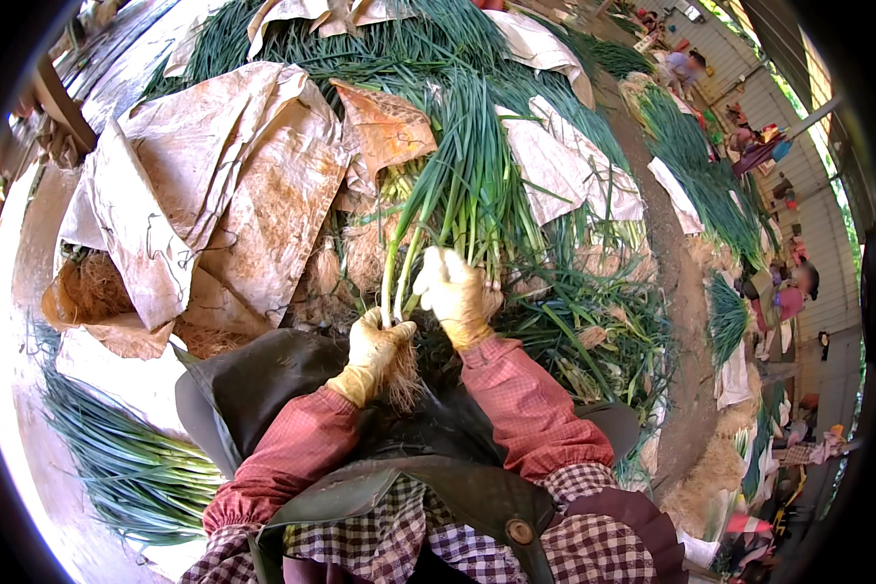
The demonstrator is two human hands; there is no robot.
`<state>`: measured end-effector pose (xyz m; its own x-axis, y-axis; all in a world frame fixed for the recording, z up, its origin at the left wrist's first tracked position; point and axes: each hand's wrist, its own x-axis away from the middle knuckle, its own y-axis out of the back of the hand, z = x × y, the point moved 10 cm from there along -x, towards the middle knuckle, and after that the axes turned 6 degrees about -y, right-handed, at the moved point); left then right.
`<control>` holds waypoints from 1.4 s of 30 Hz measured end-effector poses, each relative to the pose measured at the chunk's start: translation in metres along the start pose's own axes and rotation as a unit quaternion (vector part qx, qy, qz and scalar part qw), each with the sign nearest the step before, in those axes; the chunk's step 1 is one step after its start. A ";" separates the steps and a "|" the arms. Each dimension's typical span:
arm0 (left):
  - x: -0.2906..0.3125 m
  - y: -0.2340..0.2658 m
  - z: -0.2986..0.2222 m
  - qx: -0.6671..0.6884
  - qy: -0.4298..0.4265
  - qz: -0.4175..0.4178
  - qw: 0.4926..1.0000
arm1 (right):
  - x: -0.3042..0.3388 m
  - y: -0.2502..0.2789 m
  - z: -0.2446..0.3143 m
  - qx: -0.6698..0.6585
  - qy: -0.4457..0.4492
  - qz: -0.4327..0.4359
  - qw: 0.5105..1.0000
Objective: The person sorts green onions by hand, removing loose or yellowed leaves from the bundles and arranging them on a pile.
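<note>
My left hand (372, 352), in a pale yellow glove, is closed round the lower ends of a few green onions (389, 277). Their white stalks rise out of the fist, and a tuft of brown roots (402, 380) hangs below it. Just to the right, my gloved right hand (454, 294) is raised beside the stalks with its fingers curled in. Whatever it may pinch is hidden by the fingers. Beyond both hands lies a heap of long green onions (467, 185), leaves pointing away from me and roots toward me.
Stained pale sacking (224, 195) covers the pile at left. Stripped leaves (594, 341) lie in a tangle at right. A bundle of green onions (131, 453) rests at lower left. A dark apron (273, 389) spans my lap. Several people work along the right side, past a dirt path (691, 341).
</note>
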<state>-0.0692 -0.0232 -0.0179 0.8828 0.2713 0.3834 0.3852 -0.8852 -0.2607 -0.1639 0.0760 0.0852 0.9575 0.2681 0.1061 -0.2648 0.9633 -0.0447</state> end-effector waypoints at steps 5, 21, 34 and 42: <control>0.006 -0.006 -0.016 -0.011 -0.036 0.003 0.999 | -0.027 0.064 0.064 0.285 0.109 -0.129 0.944; 0.005 -0.014 -0.007 0.017 -0.018 0.000 1.000 | 0.034 0.294 -0.009 0.305 -0.208 -0.148 0.917; 0.018 -0.004 -0.037 0.063 -0.084 -0.024 0.994 | -0.007 0.009 -0.100 0.223 -0.305 0.034 0.925; 0.015 -0.028 0.011 0.279 0.132 0.081 0.948 | 0.011 -0.008 -0.117 -0.053 -0.381 0.196 0.902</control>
<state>-0.0639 0.0095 -0.0149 0.8727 -0.0199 0.4878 0.3982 -0.5492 -0.7347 -0.1378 0.0700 -0.0292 0.4257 0.5587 0.7118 -0.5144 0.7966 -0.3176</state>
